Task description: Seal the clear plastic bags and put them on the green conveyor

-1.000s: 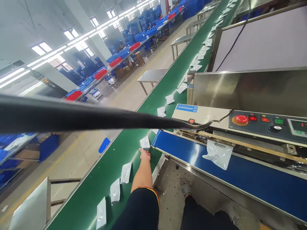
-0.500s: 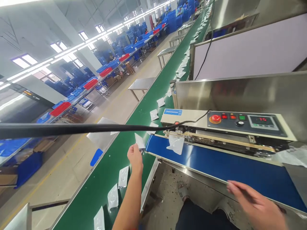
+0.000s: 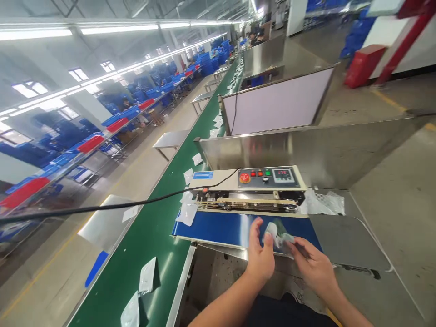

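Observation:
A small white and clear plastic pouch (image 3: 276, 233) is between my hands, above the blue belt (image 3: 218, 227) of the band sealer (image 3: 218, 181). My right hand (image 3: 311, 263) pinches the pouch's right end between thumb and fingers. On its left side, the thumb of my left hand (image 3: 261, 259) touches the pouch, while the index finger stands apart from the thumb. Another white pouch (image 3: 187, 213) lies at the left end of the blue belt, by the sealer's inlet.
A green conveyor (image 3: 160, 236) runs diagonally past the sealer, carrying several white pouches (image 3: 147, 275). A black cable (image 3: 136, 202) crosses the view. Beyond the sealer rises a metal panel (image 3: 272, 150). Crumpled clear plastic (image 3: 325, 202) lies on the grey outfeed plate (image 3: 347, 240).
My left hand has moved from the green conveyor to above the blue belt. My right hand has come up to the pouch and taken its end. The camera view has turned right.

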A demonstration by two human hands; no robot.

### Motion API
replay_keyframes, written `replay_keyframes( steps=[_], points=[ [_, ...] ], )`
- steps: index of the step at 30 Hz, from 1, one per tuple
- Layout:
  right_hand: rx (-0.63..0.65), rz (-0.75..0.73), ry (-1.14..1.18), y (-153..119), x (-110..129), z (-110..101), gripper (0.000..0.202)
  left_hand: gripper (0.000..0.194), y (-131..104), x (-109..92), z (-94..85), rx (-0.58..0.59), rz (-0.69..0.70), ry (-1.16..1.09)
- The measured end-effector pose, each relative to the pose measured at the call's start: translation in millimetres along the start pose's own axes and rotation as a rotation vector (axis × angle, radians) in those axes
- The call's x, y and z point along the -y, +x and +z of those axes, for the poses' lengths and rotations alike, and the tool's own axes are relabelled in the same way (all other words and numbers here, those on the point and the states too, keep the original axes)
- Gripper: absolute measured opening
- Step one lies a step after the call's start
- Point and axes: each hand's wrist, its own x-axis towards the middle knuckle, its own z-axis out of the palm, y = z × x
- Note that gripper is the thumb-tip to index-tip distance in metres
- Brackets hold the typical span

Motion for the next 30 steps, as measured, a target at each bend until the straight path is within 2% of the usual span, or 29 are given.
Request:
replay_keyframes(
  steps=[3,5,9,13,15,18,22,27,30],
  points=[
    [-0.041,0.210,0.098,1.6,-11.7,-41.4,0.058,0.073,5.5,13.6,34.6,0.282,-0.036,0.067],
    [-0.098,0.291,0.134,6.1,-21.6,-61.8,0.064,0.077,12.3,22.3,58.8,0.370,-0.067,0.115],
    [-0.183,0.429,0.075,15.9,-42.1,-88.2,0.067,0.072,30.2,35.9,96.7,0.373,-0.127,0.118],
    [-0.246,0.501,0.086,28.8,-55.1,-99.8,0.058,0.064,53.1,49.1,113.3,0.361,-0.244,0.157],
    [-0.246,0.611,0.184,40.6,-60.0,-101.7,0.050,0.057,67.0,54.9,117.3,0.298,-0.282,0.191],
    [-0.230,0.796,0.421,65.4,-67.3,-99.0,0.044,0.045,88.2,59.8,122.5,0.135,-0.371,0.157],
    [-0.197,0.850,0.484,97.7,-71.7,-84.5,0.043,0.037,107.1,61.6,119.9,0.005,-0.472,0.076],
    [-0.093,0.869,0.436,111.4,-60.0,-56.4,0.042,0.036,111.0,62.5,89.1,-0.103,-0.443,0.106],
    [-0.035,0.865,0.388,109.9,-45.9,-37.8,0.039,0.036,105.4,59.6,65.3,-0.116,-0.419,0.097]
  ],
)
